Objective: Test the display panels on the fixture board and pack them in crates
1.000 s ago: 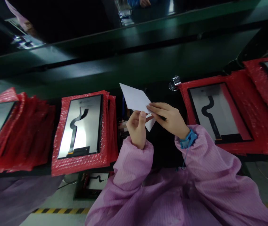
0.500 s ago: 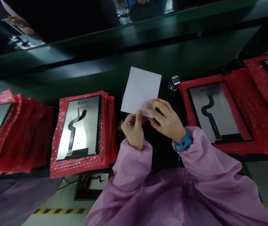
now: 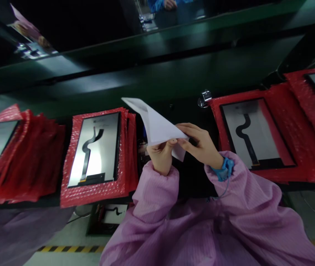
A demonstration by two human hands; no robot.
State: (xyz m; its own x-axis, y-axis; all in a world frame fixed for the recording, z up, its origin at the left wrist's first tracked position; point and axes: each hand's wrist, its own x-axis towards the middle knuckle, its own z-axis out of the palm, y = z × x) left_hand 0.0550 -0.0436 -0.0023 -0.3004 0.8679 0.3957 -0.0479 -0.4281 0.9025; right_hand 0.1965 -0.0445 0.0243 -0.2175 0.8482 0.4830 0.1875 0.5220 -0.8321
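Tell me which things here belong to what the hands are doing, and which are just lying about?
Part of the job in hand:
White paper, held by the left hand and right hand

Seemingly just lying about, since neither hand touches them:
Left panel
Red bubble wrap under it
Right panel
Small shiny metal object

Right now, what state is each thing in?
White paper sheet: bent, held up.
Left hand: gripping the paper's lower edge.
Right hand: holding the paper's right corner.
Blue wrist strap: worn around the right wrist.
Grey rectangular panel at left: lying, curved black ribbon uppermost.
Red bubble-wrap sheets beneath: stacked.
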